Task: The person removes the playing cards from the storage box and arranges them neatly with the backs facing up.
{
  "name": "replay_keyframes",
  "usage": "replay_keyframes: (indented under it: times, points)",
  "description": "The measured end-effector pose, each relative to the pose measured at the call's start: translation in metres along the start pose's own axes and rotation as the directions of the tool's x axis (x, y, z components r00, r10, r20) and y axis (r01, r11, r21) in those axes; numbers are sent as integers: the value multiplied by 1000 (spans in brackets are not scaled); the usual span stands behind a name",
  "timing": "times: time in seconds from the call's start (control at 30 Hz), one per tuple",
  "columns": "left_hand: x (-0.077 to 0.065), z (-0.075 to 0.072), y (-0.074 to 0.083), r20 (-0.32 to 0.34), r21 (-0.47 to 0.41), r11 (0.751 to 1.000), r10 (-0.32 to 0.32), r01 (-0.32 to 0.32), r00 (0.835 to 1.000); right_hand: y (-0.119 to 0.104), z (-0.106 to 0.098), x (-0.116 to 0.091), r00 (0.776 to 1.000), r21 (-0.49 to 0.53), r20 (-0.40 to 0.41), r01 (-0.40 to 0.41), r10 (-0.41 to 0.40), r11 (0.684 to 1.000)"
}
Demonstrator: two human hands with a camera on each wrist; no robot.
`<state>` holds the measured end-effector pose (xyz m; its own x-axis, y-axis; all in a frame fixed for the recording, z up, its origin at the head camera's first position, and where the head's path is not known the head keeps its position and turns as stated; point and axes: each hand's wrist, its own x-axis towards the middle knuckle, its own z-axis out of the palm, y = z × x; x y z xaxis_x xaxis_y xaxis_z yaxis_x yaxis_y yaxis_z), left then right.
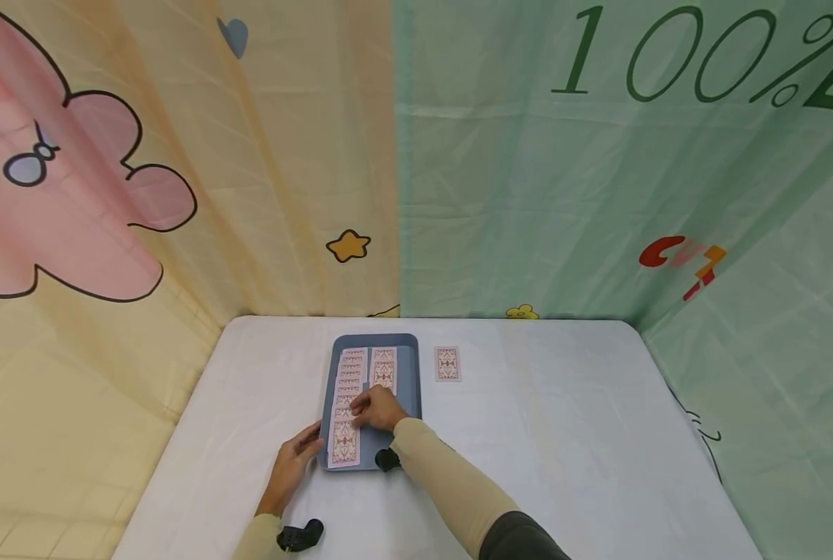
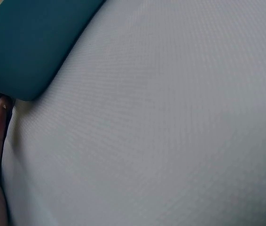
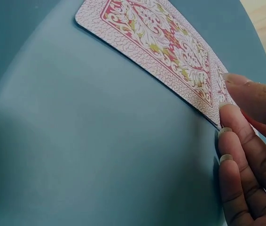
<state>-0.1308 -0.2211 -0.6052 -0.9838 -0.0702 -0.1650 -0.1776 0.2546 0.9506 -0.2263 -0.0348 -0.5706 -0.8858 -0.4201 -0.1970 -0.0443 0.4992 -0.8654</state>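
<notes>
Under the right hand [image 1: 377, 408] is the tray [image 1: 407, 381] on the table [image 1: 563, 451], with a long row of overlapping cards [image 1: 346, 447] inside it, running just left of that hand, nearer and farther, its edge at the fingertips. Straight beyond the same hand, a shorter row of cards [image 1: 383, 365] lies in the tray beside the first, and farther right, outside the tray, a single card [image 1: 447, 364] rests on the table. The left hand [image 1: 292, 467] is at the tray's near left side, with the curtain [image 1: 500, 194] beyond both hands, behind the table.
</notes>
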Motion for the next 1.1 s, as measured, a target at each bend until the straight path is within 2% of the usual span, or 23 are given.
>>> replay_keyframes:
  times: [0.73,1.1]
  points:
    - [0,1,-2,4,-1,1000,9,-9,1000,0,-1,-3,999,-7,30,44,-44,999]
    - [0,0,-1,8,4,1000,11,-11,1000,2,-1,-4,998,-14,60,24,-23,1000]
